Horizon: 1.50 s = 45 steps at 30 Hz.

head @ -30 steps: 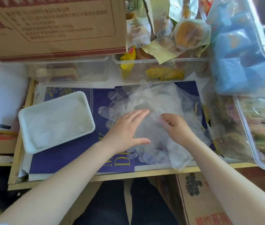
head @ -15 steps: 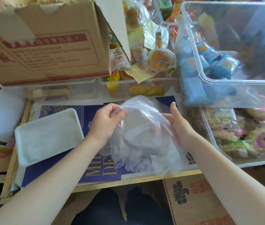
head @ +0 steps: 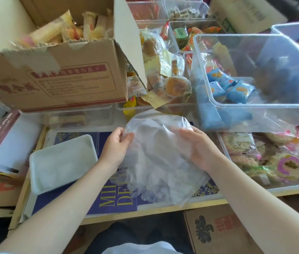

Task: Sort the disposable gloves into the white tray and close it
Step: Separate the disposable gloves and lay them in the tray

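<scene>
A bundle of clear disposable gloves (head: 160, 158) is lifted off the blue poster, its lower fingers trailing down to the table. My left hand (head: 116, 146) pinches the bundle's upper left edge. My right hand (head: 199, 148) grips its right side, fingers curled into the plastic. The white tray (head: 62, 163) lies open to the left of my left hand, with some pale plastic inside; whether that is gloves I cannot tell.
A cardboard box (head: 58, 77) of snacks stands behind the tray. Clear bins (head: 255, 107) of packaged snacks crowd the back and right. A blue poster (head: 112, 200) covers the wooden tabletop; another carton (head: 218, 230) sits below the front edge.
The gloves lay flat under both hands a second ago. Both hands have since gathered them into a bundle and lifted it. The view has tilted up.
</scene>
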Available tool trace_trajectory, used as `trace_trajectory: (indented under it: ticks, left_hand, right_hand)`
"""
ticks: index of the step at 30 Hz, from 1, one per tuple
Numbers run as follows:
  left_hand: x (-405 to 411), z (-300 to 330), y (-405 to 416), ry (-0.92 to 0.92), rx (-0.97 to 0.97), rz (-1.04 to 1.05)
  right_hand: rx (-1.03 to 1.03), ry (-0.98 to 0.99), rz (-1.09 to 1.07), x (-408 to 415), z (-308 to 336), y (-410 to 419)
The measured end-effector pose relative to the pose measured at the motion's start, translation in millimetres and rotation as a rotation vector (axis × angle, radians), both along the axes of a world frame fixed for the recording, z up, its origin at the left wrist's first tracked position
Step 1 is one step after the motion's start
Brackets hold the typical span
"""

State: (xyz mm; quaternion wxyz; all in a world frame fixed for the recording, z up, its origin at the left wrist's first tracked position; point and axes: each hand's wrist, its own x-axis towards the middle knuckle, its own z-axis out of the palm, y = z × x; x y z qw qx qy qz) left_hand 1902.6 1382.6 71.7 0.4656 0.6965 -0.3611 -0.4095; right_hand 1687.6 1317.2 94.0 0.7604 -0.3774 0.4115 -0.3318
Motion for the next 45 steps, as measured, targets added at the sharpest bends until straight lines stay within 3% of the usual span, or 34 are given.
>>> trace_trajectory:
  ticks: [2, 5, 7, 11, 14, 18, 22, 25, 28, 31, 37, 41, 45]
  left_hand:
    - [-1.9, 3.4, 0.7, 0.101, -0.002, -0.025]
    - [4.0, 5.5, -0.2, 0.600, 0.011, -0.082]
    - [5.3, 10.0, -0.8, 0.831, 0.097, -0.189]
    - [-4.7, 11.9, -4.3, 0.986, 0.233, -0.289]
    - [-10.2, 15.8, -11.0, 0.964, 0.183, -0.268]
    - [-12.2, 30.5, -16.6, 0.802, 0.058, -0.207]
    - [-17.8, 48.6, -11.9, 0.332, -0.039, -0.302]
    - [-23.2, 56.9, -8.4, 0.111, -0.114, -0.436]
    - [-26.7, 56.8, -5.5, -0.041, -0.144, -0.517]
    - [-28.6, 52.3, -3.0, -0.100, -0.157, -0.514]
    - [-17.3, 43.4, 2.5, -0.042, -0.137, -0.407]
    - [0.5, 27.1, 5.9, 0.274, 0.050, -0.483]
    - [2.8, 25.9, 11.5, 0.456, 0.226, -0.656]
  right_hand:
    - [-0.029, -0.007, -0.010, -4.1, 1.7, -3.4]
    - [-0.077, 0.029, -0.051, -11.0, 1.2, -3.9]
    - [-0.100, 0.056, -0.078, -16.2, 1.3, -2.8]
    - [-0.137, 0.065, -0.062, -22.4, 3.4, 0.7]
    - [-0.132, 0.168, -0.029, -29.4, 1.1, 4.9]
    - [-0.131, 0.369, -0.003, -39.1, -9.1, 9.9]
    - [-0.193, 0.554, 0.201, -44.2, -11.6, 11.2]
    - [-0.326, 0.535, 0.340, -38.1, -1.1, 9.0]
    - [-0.540, 0.558, 0.261, -23.9, 15.0, 5.4]
    - [-0.523, 0.375, 0.163, -8.5, 25.0, 8.9]
    - [-0.486, 0.200, 0.070, -5.3, 24.9, 13.0]
    - [-0.278, -0.148, 0.249, -16.0, 28.5, 9.0]
    - [-0.243, -0.273, 0.315, -13.9, 30.2, 3.9]
